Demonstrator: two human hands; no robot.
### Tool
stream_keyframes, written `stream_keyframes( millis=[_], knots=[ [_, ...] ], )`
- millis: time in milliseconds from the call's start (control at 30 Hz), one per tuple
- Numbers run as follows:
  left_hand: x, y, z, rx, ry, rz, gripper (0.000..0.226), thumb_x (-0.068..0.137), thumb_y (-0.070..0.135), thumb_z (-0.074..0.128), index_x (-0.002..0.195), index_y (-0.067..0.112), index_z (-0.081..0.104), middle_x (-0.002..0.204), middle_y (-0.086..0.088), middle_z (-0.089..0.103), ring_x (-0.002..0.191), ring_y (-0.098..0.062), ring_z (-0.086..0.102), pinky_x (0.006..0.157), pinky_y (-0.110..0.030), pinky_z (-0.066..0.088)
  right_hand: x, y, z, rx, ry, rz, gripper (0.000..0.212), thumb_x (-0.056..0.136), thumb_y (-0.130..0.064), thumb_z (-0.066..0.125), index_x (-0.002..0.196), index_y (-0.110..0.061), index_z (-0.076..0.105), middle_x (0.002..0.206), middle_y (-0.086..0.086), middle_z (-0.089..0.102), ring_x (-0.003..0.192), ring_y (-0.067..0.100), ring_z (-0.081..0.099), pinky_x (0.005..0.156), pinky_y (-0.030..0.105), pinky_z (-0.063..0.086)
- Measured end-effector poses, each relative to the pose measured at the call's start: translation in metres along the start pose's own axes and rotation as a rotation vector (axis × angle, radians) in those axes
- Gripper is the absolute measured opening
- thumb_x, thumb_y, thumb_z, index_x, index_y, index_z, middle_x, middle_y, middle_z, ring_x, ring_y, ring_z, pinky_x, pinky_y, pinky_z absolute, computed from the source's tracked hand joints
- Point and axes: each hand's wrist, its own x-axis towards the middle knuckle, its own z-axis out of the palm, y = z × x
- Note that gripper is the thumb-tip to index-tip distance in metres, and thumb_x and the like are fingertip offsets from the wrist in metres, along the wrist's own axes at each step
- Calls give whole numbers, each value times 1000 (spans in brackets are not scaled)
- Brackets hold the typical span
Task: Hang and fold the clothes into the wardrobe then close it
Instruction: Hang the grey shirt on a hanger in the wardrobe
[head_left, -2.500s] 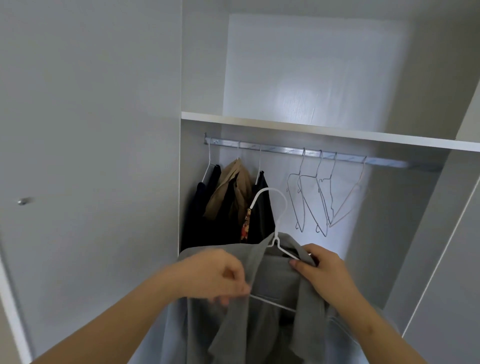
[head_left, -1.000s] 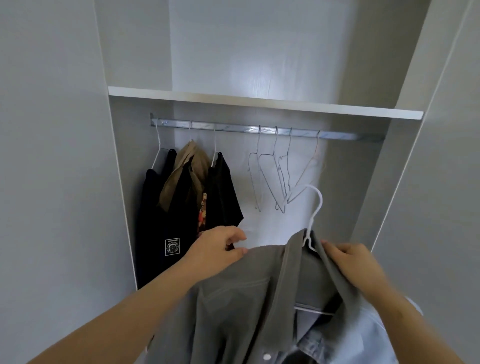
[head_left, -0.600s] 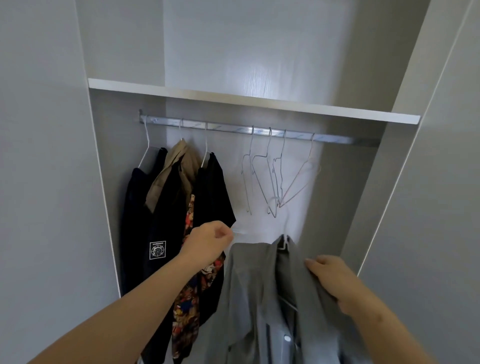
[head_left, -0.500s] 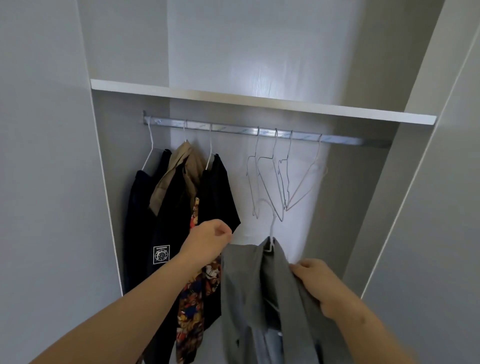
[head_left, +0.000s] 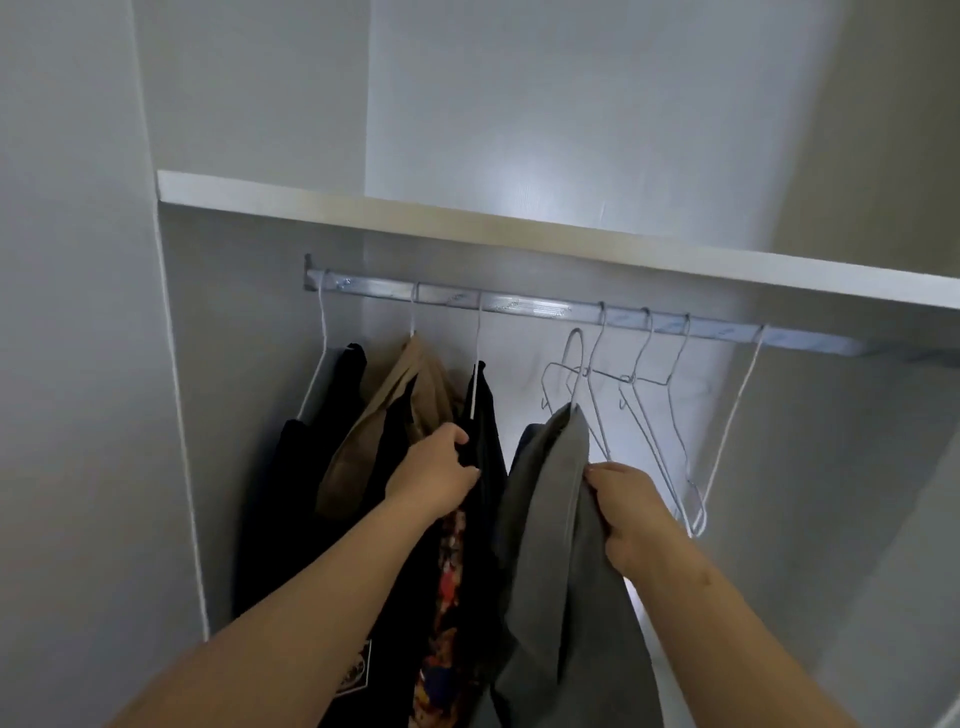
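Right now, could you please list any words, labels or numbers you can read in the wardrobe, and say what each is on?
Patch on the black garment: some print, too blurred to read.
Nothing else carries readable text.

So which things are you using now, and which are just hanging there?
In use:
grey shirt, gripped by right hand
its hanger, hook not yet on the rail
black top, held by left hand

Just there:
empty hangers
tan top
shelf
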Motion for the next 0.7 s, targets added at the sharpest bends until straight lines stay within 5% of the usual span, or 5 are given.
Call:
stream_keyframes(
  millis=[200, 333, 567, 700],
  knots=[
    [70, 10, -2, 128, -121, 7, 41, 86, 36, 57, 120, 16, 45, 119, -6, 56, 105, -25, 56, 89, -40, 48, 59, -39, 42, 73, 105, -84, 21, 87, 5, 40, 70, -6, 48, 69, 12, 44, 65, 21, 40, 58, 28, 32],
    [92, 8, 4, 136, -138, -3, 35, 87, 26, 58, 117, 15, 43, 113, -9, 57, 93, -27, 61, 78, -42, 56, 90, -52, 47, 51, 164, -139, 28, 88, 3, 41, 62, -8, 47, 63, 10, 47, 59, 20, 42, 55, 25, 35],
    [102, -12, 3, -207, -182, -71, 10, 88, 17, 56, 85, 18, 46, 88, 0, 54, 70, -13, 57, 42, -18, 48, 138, -53, 49, -22, 186, -180, 22, 87, 2, 41, 91, 10, 61, 75, 16, 53, 70, 24, 45, 64, 31, 38],
    [98, -17, -4, -370, -245, -149, 4, 89, 16, 55, 86, 19, 52, 86, -1, 54, 72, -11, 52, 41, -13, 42, 154, -30, 47, -118, 135, -174, 22, 89, -1, 40, 89, 7, 60, 84, 22, 54, 71, 24, 43, 63, 31, 36]
  ],
)
